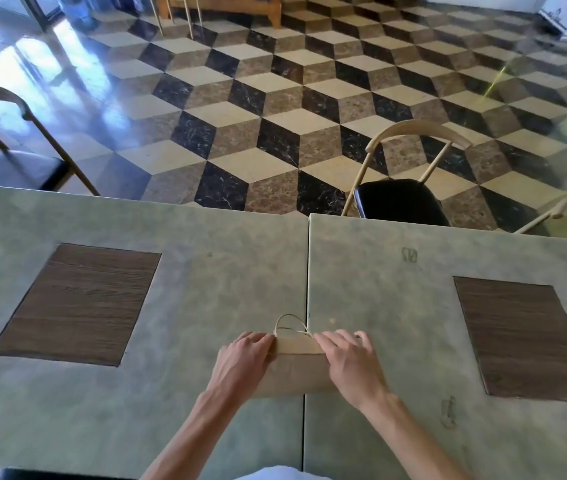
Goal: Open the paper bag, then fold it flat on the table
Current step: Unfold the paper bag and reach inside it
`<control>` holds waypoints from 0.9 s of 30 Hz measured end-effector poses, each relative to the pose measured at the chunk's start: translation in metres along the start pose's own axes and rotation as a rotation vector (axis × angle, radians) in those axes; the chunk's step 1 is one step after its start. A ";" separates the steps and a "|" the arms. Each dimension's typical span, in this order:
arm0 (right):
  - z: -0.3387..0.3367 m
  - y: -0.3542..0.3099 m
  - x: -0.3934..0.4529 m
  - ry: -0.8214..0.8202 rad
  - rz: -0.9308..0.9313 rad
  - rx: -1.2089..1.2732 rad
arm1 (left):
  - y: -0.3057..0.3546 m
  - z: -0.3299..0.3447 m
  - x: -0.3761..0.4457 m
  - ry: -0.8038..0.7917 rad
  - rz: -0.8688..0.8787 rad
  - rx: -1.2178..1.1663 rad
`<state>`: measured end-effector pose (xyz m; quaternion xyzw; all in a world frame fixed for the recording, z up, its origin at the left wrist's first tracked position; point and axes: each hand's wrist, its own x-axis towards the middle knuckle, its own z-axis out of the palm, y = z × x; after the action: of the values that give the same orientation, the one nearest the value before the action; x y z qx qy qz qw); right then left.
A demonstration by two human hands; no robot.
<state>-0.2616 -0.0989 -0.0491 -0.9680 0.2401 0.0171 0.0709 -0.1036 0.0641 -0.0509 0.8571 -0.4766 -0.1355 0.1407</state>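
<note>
Paper bag [297,372] lies flat, handles away from you | your left hand [240,363] and right hand [351,365] press its sides, fingers spread | green table [206,289], chequered floor [275,98]

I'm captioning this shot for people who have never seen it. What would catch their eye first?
Probably the floor beyond the table, tiled in a bold cube pattern of cream, brown and black. Next, the flat paper bag lying across the seam near the table's front edge, with the left hand and right hand pressing on its sides. Two dark wood panels flank it.
</note>
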 end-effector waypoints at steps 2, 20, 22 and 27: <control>0.007 0.002 -0.024 0.000 -0.019 -0.005 | 0.008 0.011 -0.016 -0.025 -0.019 -0.020; -0.017 0.025 -0.067 -0.278 0.041 0.540 | 0.042 0.034 -0.088 -0.011 -0.059 -0.173; -0.022 0.026 -0.064 -0.182 0.001 0.488 | 0.046 0.035 -0.088 0.015 -0.070 -0.187; -0.031 0.028 -0.063 -0.169 -0.024 0.441 | 0.054 0.031 -0.092 0.118 -0.090 -0.253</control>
<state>-0.3305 -0.0993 -0.0178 -0.9270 0.2197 0.0444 0.3008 -0.2034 0.1119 -0.0511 0.8595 -0.4076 -0.1501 0.2693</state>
